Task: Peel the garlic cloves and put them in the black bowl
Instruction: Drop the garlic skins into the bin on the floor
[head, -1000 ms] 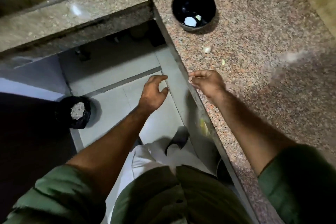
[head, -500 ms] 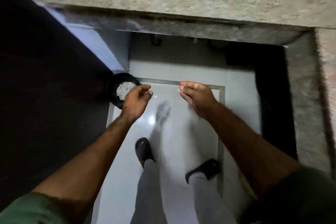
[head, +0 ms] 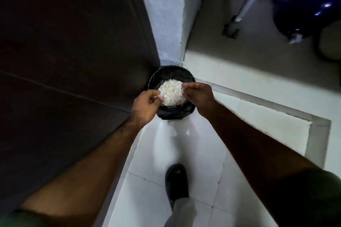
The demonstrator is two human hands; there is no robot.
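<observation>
Below, a dark shoe stood on the white tiled floor as a person leaned over a small bin. Both bare forearms reached away from the camera, and the left hand hovered at the near-left rim of the black-lined waste bin, its fingers curled in and pinching what looked like a thin scrap of garlic skin. The right hand, at the bin's right rim, was likewise closed, thumb and fingertips pressed together on a small pale piece (too small to say whether skin or clove). A heap of white peelings filled the bin between the hands. Neither the black bowl nor any unpeeled cloves appeared in this view. Such papery skins are likely weightless, brittle and clingy, so they may stick to fingers and need rubbing off; a peeled clove would be firm and slightly tacky, best pinched across its thick middle. At far left a dark door rose; at far right sat a blue vessel.
</observation>
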